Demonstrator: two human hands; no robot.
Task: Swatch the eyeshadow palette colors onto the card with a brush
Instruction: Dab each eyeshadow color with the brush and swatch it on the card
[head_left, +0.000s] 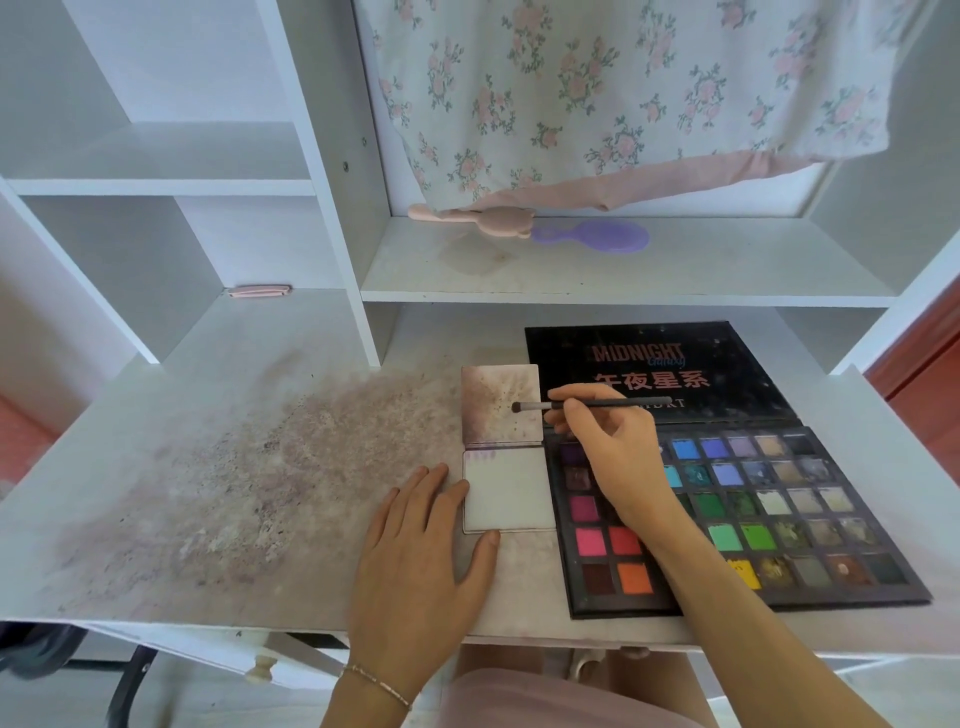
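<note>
The right hand (605, 441) pinches the brush (592, 405), long axis 3-to-9 o'clock, tip over the stained upper card (501, 402). The clean lower card (506, 491) lies at 6 o'clock of the tip, nearer the left hand (421, 556), which rests flat and released against its edge. The palette (779, 519) sits at 3 o'clock.

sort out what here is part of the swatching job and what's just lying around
In use: brush in the right hand; open eyeshadow palette; card, steadied by the left hand.

Lying about: purple hairbrush, pink bear-shaped item, pink clip, floral cloth.
</note>
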